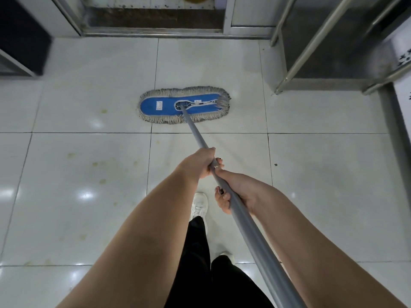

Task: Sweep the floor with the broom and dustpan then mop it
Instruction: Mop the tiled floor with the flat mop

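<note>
A flat mop with a blue pad and grey fringe (155,105) lies on the white tiled floor (89,152) ahead of me. Its grey metal handle (195,134) slants back toward me to the lower right. My left hand (200,162) is closed around the handle higher up the pole. Just behind it, my right hand (235,192) grips the same handle from the right side. Yellowish stains (102,164) mark the tiles to the left of my arms. No broom or dustpan shows.
A dark doorway threshold with a metal frame (153,32) runs along the far wall. A steel-legged unit (322,41) stands at the right, a dark cabinet (22,36) at the far left. My white shoe (199,205) and black trousers are below the hands.
</note>
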The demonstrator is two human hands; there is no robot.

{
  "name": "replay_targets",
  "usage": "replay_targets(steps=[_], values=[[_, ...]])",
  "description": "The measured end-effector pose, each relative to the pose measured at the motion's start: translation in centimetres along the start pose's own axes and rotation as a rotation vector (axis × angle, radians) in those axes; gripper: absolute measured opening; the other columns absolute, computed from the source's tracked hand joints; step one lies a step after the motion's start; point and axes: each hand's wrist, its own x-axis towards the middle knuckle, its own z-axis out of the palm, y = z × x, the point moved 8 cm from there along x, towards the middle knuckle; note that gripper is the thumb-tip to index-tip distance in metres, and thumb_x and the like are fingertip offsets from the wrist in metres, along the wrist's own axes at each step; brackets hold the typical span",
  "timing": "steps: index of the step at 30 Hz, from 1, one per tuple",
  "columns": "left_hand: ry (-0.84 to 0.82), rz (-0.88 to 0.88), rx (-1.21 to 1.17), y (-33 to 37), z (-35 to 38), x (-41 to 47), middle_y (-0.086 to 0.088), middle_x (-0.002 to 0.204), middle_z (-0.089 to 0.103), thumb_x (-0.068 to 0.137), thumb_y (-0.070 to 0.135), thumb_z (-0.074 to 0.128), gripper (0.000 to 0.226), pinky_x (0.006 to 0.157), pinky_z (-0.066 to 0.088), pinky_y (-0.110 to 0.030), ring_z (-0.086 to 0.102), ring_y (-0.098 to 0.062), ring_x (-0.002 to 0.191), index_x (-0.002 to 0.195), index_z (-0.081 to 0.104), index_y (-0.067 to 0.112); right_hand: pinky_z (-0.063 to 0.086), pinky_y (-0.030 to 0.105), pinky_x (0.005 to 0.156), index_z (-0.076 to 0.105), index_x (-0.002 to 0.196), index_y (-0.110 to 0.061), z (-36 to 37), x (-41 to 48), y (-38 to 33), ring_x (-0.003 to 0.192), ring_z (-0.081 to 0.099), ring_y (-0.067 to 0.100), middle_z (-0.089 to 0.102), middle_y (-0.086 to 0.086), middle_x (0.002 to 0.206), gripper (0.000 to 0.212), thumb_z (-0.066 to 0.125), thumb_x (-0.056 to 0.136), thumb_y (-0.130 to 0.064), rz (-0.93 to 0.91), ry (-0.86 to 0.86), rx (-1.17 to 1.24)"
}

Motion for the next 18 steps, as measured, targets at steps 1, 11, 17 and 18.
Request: replay_targets(steps=[1,11,17,18], values=[[0.01,0.005,-0.007,-1.6,0.3,-0.7,-0.005,0.066,0.043,0.104,0.027,0.034,0.039,0.033,0.043,-0.016,0.052,-0.014,0.054,0.136,0.033,0.005,0.035,0.012,0.029,0.042,0.068,-0.009,-0.5,-0.2,1.6,0.024,0.038,0.008,0.043,0.002,0.054,0.05,0.056,0.089,-0.053,0.001,-0.002,-0.015],[-0.05,-0.075,-0.046,-19.4,4.9,-8.2,-0.007,0.067,0.05,0.104,0.025,0.034,0.021,0.057,0.052,-0.023,0.054,-0.015,0.057,0.112,0.036,0.005,0.033,0.013,0.03,0.041,0.07,-0.012,-7.2,-5.3,18.6,0.026,0.036,0.009,0.04,0.0,0.043,0.048,0.057,0.088,-0.052,0.074,0.058,-0.246],[-0.153,-0.198,-0.039,-24.8,4.9,-11.1,-0.008,0.072,0.052,0.101,0.026,0.043,0.022,0.036,0.05,-0.025,0.06,-0.013,0.036,0.103,0.042,0.004,0.034,0.012,0.03,0.041,0.071,-0.011,-7.9,-7.2,24.1,0.025,0.034,0.008,0.04,0.001,0.044,0.047,0.058,0.089,-0.051,0.139,0.053,-0.237],[-0.161,-0.208,-0.04,-25.2,4.7,-11.3,-0.008,0.072,0.052,0.1,0.026,0.044,0.022,0.034,0.049,-0.024,0.061,-0.013,0.038,0.101,0.043,0.004,0.033,0.011,0.03,0.041,0.071,-0.011,-7.8,-7.4,24.4,0.025,0.034,0.008,0.04,0.001,0.044,0.047,0.058,0.089,-0.051,0.142,0.056,-0.24]])
